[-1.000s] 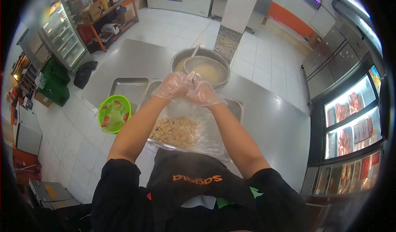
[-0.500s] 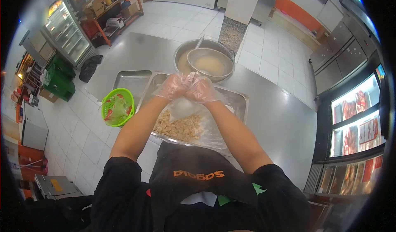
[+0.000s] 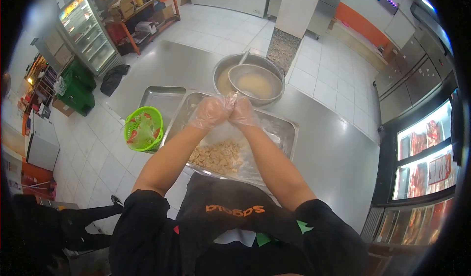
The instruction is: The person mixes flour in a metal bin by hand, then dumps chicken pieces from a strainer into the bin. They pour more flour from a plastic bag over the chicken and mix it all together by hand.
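Observation:
My left hand [image 3: 212,111] and my right hand [image 3: 242,111], both in clear plastic gloves, meet above the far part of a large metal tray [image 3: 295,143]. Their fingers are closed around a small pale piece [image 3: 232,97] that shows between the fingertips. Below them, chopped pale meat [image 3: 218,157] lies in the near left part of the tray, beside a clear plastic sheet [image 3: 252,160]. Just beyond my hands stands a metal bowl [image 3: 221,62] of cloudy liquid, with a handled strainer [image 3: 255,84] resting in it.
A green basket [image 3: 158,113] holding a plastic bag is left of the tray, near a smaller metal tray [image 3: 164,95]. The steel table [image 3: 333,133] extends right. A person in dark clothes [image 3: 44,227] is at the lower left. A display fridge [image 3: 387,178] stands right.
The person in dark clothes has come into view at the lower left. My hands stay together, turned slightly, and the pale piece shows more clearly. The whole view has shifted a little.

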Tool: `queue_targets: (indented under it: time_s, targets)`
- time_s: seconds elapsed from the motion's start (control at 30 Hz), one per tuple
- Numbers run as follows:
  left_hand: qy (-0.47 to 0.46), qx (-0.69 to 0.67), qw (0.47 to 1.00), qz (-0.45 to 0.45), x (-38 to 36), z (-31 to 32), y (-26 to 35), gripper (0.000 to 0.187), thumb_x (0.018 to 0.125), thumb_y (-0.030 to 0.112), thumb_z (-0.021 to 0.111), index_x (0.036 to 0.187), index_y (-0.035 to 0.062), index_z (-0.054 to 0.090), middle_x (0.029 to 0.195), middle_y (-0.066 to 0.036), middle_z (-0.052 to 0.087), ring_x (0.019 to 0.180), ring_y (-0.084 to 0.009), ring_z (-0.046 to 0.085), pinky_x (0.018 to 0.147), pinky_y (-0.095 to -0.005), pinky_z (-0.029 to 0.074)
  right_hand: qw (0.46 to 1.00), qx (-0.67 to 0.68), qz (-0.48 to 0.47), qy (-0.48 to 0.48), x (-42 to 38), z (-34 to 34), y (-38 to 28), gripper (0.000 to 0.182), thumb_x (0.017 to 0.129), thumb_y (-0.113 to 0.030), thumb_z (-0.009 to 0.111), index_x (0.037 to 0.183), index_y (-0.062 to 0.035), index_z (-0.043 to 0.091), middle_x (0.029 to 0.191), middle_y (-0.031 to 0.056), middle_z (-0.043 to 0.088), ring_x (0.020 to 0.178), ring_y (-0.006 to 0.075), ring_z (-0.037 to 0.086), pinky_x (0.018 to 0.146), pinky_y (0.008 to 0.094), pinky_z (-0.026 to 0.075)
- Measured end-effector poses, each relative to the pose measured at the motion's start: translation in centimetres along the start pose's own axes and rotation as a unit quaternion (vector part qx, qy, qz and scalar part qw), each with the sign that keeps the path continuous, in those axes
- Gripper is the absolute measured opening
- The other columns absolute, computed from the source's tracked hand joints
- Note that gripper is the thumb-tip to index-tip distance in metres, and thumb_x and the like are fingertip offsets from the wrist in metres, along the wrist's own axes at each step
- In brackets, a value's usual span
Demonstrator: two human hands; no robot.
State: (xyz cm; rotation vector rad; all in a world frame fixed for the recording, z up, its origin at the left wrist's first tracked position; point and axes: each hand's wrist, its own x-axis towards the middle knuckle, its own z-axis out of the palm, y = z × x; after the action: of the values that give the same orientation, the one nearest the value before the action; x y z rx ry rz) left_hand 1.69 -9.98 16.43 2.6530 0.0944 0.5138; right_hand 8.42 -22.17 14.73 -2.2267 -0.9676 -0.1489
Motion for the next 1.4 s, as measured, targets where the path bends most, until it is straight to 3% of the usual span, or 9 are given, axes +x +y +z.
queue_targets:
  time_s: [0.2, 0.4, 0.6, 0.73, 0.87, 0.97, 1.1, 1.17, 1.4]
  targets:
    - [-0.205, -0.078, 0.975, -0.037, 0.6, -4.5, 0.8, 0.023, 0.090, 0.027, 0.060, 0.083, 0.0056, 0.067, 0.076, -0.021, 0.065, 0.070, -0.0405, 0.062, 0.063, -0.0468, 0.048, 0.994, 0.035, -0.005, -0.100, 1.4, -3.3, 1.8, 0.008, 0.079, -0.011, 0.059, 0.084, -0.0060, 0.063, 0.080, 0.0216, 0.064, 0.077, 0.0422, 0.063, 0.068, 0.0478, 0.048]
    - [-0.029, -0.019, 0.987, 0.159, -0.3, -4.2, -2.3, 0.013, 0.075, 0.012, 0.065, 0.082, 0.0034, 0.060, 0.073, -0.020, 0.060, 0.070, -0.0377, 0.060, 0.066, -0.0444, 0.047, 0.996, 0.075, -0.045, -0.027, -0.4, -2.3, 2.0, 0.007, 0.078, -0.006, 0.055, 0.082, -0.0048, 0.061, 0.084, 0.0229, 0.063, 0.081, 0.0440, 0.061, 0.071, 0.0468, 0.046]
    - [-0.005, -0.223, 0.971, -0.091, -2.9, -2.1, -6.4, 0.025, 0.082, 0.011, 0.068, 0.105, 0.0060, 0.062, 0.098, -0.007, 0.064, 0.089, -0.0241, 0.064, 0.077, -0.0385, 0.051, 0.976, 0.161, 0.148, -0.006, -1.1, -4.6, -0.4, 0.006, 0.077, -0.003, 0.052, 0.079, -0.0031, 0.057, 0.078, 0.0231, 0.060, 0.077, 0.0440, 0.056, 0.072, 0.0445, 0.045]
    - [-0.106, -0.488, 0.850, -0.167, -8.3, 7.0, -4.9, 0.067, 0.076, 0.026, 0.082, 0.130, 0.0026, 0.050, 0.119, -0.009, 0.060, 0.107, -0.0201, 0.059, 0.091, -0.0329, 0.049, 0.968, 0.177, 0.178, -0.011, -1.2, -4.8, -1.8, 0.008, 0.079, -0.005, 0.050, 0.085, -0.0029, 0.055, 0.082, 0.0216, 0.057, 0.077, 0.0376, 0.055, 0.076, 0.0427, 0.044]
    - [-0.069, -0.650, 0.732, -0.192, -12.9, 10.8, -0.3, 0.063, 0.084, 0.013, 0.075, 0.137, 0.0025, 0.044, 0.129, -0.008, 0.056, 0.117, -0.0188, 0.055, 0.100, -0.0356, 0.047, 0.971, 0.131, 0.157, -0.127, -1.4, -3.3, -5.6, 0.019, 0.081, -0.011, 0.052, 0.099, -0.0039, 0.055, 0.094, 0.0190, 0.060, 0.087, 0.0304, 0.059, 0.082, 0.0415, 0.045]
    - [-0.098, -0.627, 0.757, -0.155, -14.5, 14.6, -4.3, 0.061, 0.088, 0.014, 0.069, 0.141, 0.0036, 0.040, 0.132, -0.011, 0.055, 0.123, -0.0249, 0.054, 0.105, -0.0435, 0.044, 0.932, 0.184, 0.204, -0.236, -0.2, -0.9, -7.0, 0.032, 0.083, -0.018, 0.055, 0.113, -0.0054, 0.057, 0.109, 0.0182, 0.064, 0.100, 0.0295, 0.062, 0.089, 0.0388, 0.046]
    - [-0.066, -0.855, 0.369, -0.357, -14.4, 8.2, 0.2, 0.051, 0.094, 0.027, 0.059, 0.138, 0.0042, 0.045, 0.132, -0.014, 0.056, 0.124, -0.0310, 0.055, 0.105, -0.0502, 0.045, 0.917, 0.230, 0.098, -0.310, 0.7, -2.1, -7.4, 0.052, 0.090, -0.028, 0.061, 0.137, -0.0070, 0.051, 0.121, 0.0172, 0.063, 0.108, 0.0263, 0.063, 0.097, 0.0392, 0.048]
    - [-0.010, -0.867, 0.281, -0.410, -14.2, 6.3, 1.2, 0.049, 0.097, 0.033, 0.051, 0.136, 0.0044, 0.046, 0.130, -0.015, 0.057, 0.124, -0.0325, 0.055, 0.103, -0.0511, 0.046, 0.937, 0.133, 0.064, -0.317, 0.4, -3.6, -7.3, 0.055, 0.090, -0.035, 0.060, 0.137, -0.0086, 0.051, 0.126, 0.0174, 0.062, 0.114, 0.0291, 0.060, 0.102, 0.0376, 0.045]
    - [0.055, -0.887, 0.215, -0.404, -12.7, 3.3, 2.1, 0.048, 0.100, 0.036, 0.040, 0.136, 0.0061, 0.049, 0.134, -0.015, 0.056, 0.124, -0.0318, 0.054, 0.106, -0.0493, 0.045, 0.935, 0.165, 0.000, -0.315, -4.0, -1.6, -2.8, 0.081, 0.078, -0.040, 0.076, 0.146, -0.0105, 0.044, 0.139, 0.0166, 0.054, 0.125, 0.0301, 0.055, 0.108, 0.0363, 0.042]
